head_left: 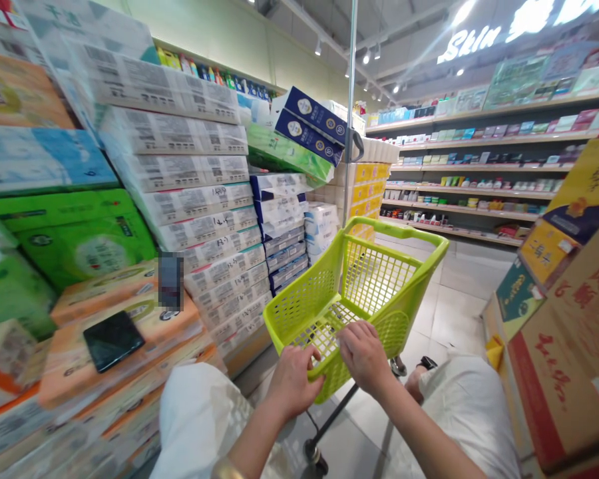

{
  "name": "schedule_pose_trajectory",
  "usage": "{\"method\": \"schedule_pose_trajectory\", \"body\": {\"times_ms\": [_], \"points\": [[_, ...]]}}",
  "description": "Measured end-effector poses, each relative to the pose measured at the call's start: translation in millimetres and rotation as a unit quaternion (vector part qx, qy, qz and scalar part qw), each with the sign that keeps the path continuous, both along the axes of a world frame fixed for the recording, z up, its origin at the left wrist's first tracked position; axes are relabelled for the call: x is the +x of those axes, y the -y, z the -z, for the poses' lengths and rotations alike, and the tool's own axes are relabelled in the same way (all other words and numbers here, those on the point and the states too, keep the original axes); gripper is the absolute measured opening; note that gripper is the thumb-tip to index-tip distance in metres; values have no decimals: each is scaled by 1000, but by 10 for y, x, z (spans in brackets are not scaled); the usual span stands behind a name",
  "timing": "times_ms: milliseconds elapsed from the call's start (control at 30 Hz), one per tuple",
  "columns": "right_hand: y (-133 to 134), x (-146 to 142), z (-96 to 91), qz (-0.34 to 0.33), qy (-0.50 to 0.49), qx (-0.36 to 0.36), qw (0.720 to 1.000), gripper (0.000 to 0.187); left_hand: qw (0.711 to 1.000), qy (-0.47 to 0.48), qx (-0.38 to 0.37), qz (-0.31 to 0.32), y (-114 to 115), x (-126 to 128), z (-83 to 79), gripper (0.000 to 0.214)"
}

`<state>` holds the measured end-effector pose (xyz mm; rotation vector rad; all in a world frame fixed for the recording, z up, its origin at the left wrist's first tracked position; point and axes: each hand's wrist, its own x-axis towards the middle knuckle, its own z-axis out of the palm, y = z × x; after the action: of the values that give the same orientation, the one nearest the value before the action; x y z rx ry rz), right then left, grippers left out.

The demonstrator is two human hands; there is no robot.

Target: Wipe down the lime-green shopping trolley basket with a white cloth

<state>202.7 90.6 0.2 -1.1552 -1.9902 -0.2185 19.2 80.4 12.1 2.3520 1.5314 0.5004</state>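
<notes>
A lime-green plastic shopping cart (324, 279) with mesh walls stands between my knees, and its basket looks bare inside. My left hand (293, 380) is closed over the near rim, fingers curled around the edge. Just to its right, my right hand (363, 354) is closed on the same rim, knuckles up and fingertips bent inside the basket. The cart's dark lower bar ends in a caster wheel (315, 454) below my hands.
Left are tall stacks of white wrapped packs (190, 173) and orange packs (174, 326) with a dark flat phone-like item (113, 340) on top. Cardboard cartons (564, 332) line the right. Stocked shelves (479, 140) stand behind a pale tiled floor (459, 286); a metal pole (352, 80) rises beyond the cart.
</notes>
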Motion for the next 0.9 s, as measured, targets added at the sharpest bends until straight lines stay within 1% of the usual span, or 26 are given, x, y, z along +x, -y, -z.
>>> {"method": "schedule_pose_trajectory", "body": {"times_ms": [67,133,200,267,333,467,533,600,667,733,800,833,900], "points": [[-4,-12,6,40,-32,-3,999,16,1000,-3,4,-8,0,9,8,21],[70,-165,45,37,-38,1,999,16,1000,-13,15,-2,-5,15,24,20],[164,-344,86,-20,-3,9,1000,15,999,-24,29,15,-14,7,36,17],[203,-412,94,-64,35,13,997,13,999,-31,32,26,-22,-14,32,16],[156,-317,62,-71,50,15,996,13,999,-25,19,20,-26,-43,15,17],[-27,26,-19,1,4,9,1000,16,1000,-5,-4,-5,-20,-89,-12,20],[-38,31,-15,34,-28,9,999,17,1000,-7,1,-11,-13,-99,-7,20],[28,-113,20,43,-48,10,998,16,1000,-18,11,-13,-5,-108,8,20],[122,-308,59,12,-37,7,999,15,999,-35,19,-14,4,-123,21,19],[178,-420,75,-28,-2,7,1000,13,999,-47,21,-13,13,-149,22,17],[160,-383,60,-57,28,8,998,13,999,-45,15,-14,22,-180,13,17],[127,-319,45,-59,33,8,998,14,999,-40,11,-15,27,-194,7,18],[44,-170,14,-36,20,6,999,16,999,-32,5,-20,34,-211,-2,18]]}}
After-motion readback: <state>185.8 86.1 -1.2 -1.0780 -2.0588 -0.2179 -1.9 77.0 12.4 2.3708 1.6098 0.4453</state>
